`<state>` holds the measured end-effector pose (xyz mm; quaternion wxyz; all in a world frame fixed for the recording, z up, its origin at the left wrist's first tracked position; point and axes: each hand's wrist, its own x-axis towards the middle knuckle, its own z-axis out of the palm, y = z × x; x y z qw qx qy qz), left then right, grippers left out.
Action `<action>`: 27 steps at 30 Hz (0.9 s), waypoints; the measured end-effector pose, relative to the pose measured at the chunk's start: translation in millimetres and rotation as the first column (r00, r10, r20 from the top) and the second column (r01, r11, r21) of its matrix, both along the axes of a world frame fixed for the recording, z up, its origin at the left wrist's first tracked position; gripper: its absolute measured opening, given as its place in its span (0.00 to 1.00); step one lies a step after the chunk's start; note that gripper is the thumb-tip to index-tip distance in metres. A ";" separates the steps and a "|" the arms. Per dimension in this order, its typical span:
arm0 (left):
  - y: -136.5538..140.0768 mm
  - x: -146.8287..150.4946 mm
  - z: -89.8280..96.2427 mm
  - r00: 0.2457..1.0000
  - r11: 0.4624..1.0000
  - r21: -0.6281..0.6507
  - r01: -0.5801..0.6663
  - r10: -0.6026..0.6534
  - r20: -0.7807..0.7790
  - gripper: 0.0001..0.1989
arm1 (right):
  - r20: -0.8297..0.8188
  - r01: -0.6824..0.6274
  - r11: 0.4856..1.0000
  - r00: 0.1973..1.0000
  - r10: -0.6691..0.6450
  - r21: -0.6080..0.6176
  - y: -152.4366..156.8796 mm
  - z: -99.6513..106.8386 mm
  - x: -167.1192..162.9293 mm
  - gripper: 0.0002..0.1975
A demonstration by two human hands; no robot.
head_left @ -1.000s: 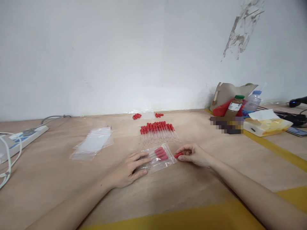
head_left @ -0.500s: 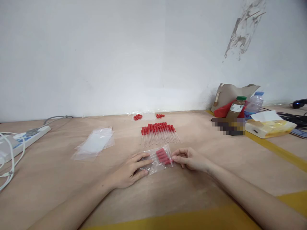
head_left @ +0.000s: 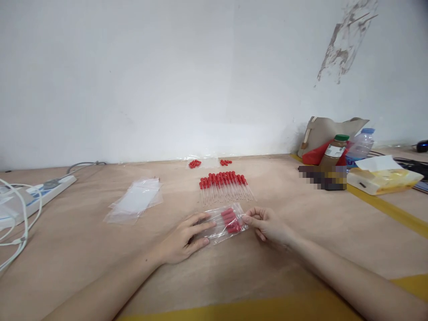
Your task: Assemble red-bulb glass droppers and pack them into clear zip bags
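Observation:
A clear plastic bag (head_left: 219, 235) lies on the table in front of me, holding several droppers with red rubber bulbs (head_left: 230, 220). My left hand (head_left: 187, 238) rests over the bag's left end, fingers spread and pressing lightly on it. At the opposite end, my right hand (head_left: 267, 226) pinches the bag's right edge between thumb and fingers. Just behind the bag, a row of loose droppers (head_left: 223, 180) lies side by side, red bulbs toward the wall and clear stems toward me. To the left is a loose stack of flat clear bags (head_left: 136, 200).
Against the wall lie two small groups of red bulbs (head_left: 194, 164) on clear plastic. A white power strip (head_left: 50, 191) with cables sits far left. On the right stand a green-capped bottle (head_left: 335, 149), a blue-capped bottle (head_left: 363, 145), a beige bag (head_left: 319, 131) and a tissue pack (head_left: 381, 180).
My right hand's fingers have closed further onto the bag's right edge, which now looks slightly lifted. The left hand stays spread on the bag. The whole view has shifted slightly.

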<state>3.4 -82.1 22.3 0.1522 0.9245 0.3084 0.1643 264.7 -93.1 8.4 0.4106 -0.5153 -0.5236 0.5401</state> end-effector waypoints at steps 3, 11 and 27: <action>0.7 -0.8 -0.3 1.000 1.000 -0.022 -0.001 0.001 -0.015 0.20 | -0.044 -0.042 0.997 0.998 0.039 -0.066 -1.0 0.1 1.5 0.19; 3.1 -2.6 2.5 0.996 0.997 -0.031 0.072 -0.073 -0.046 0.21 | 0.304 -0.097 0.987 0.944 0.132 -0.127 19.6 14.3 8.7 0.15; 76.8 -106.7 5.6 0.493 0.472 0.407 -0.782 0.868 -0.060 0.22 | -0.164 0.283 0.955 0.950 -0.266 0.091 40.0 59.9 81.0 0.07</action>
